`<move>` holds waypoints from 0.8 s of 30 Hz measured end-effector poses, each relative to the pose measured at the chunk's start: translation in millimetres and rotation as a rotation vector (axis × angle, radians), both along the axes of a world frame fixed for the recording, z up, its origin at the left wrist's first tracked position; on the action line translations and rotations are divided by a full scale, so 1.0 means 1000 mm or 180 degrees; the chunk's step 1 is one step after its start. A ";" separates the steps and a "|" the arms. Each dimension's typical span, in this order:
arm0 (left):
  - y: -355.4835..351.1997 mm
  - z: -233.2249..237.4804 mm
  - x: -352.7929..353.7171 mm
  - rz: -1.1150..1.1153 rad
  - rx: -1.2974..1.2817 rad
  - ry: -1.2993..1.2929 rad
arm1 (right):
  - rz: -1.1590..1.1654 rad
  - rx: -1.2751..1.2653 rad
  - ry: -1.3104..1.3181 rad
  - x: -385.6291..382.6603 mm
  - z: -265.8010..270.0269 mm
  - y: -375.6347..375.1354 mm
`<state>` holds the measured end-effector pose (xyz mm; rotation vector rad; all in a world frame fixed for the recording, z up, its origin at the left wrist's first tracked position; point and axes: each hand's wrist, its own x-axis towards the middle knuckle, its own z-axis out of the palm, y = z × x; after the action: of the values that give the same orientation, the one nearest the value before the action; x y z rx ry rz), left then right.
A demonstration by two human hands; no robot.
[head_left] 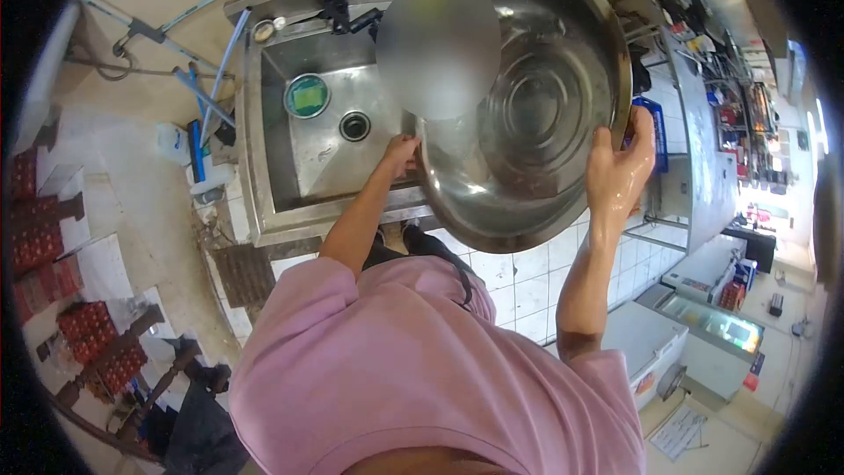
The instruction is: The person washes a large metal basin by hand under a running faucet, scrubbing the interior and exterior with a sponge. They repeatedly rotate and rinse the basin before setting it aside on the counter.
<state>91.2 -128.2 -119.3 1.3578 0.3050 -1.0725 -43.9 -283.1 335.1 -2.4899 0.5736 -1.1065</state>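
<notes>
A large, round stainless-steel basin (536, 167) is held tilted, its shiny inside facing me, partly over the right end of the sink. The fingers of my left hand (402, 155) are closed on its left rim. On the opposite side my right hand (621, 163), wet along the wrist, grips the right rim with the thumb on the near side. To the left of the basin lies the steel sink (330, 158), with a round drain (354, 126) in its floor. A blurred oval hides the basin's upper left part and some of the sink.
A round green tub (307, 97) with a lighter green pad in it sits inside the sink. The black faucet (338, 13) stands at the sink's back edge. Right of the basin are a blue crate (649, 127) and a steel table (699, 141). White floor tiles (527, 274) show below.
</notes>
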 end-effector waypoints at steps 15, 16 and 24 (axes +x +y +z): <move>-0.120 0.092 0.095 0.0996 -0.1967 0.1402 | 0.0360 -0.1766 -0.0669 -0.046 0.113 -0.044; -0.114 0.090 0.098 0.1127 -0.1953 0.1500 | 0.0401 -0.1771 -0.0738 -0.049 0.115 -0.046; 0.001 0.070 0.126 0.3894 -0.0083 0.0691 | 0.0507 -0.2134 -0.1239 -0.058 0.083 -0.079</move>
<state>217.6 -127.4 -49.6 0.7590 1.0987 -0.1693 -102.0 -361.8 418.1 -2.6426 -0.1387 -1.8886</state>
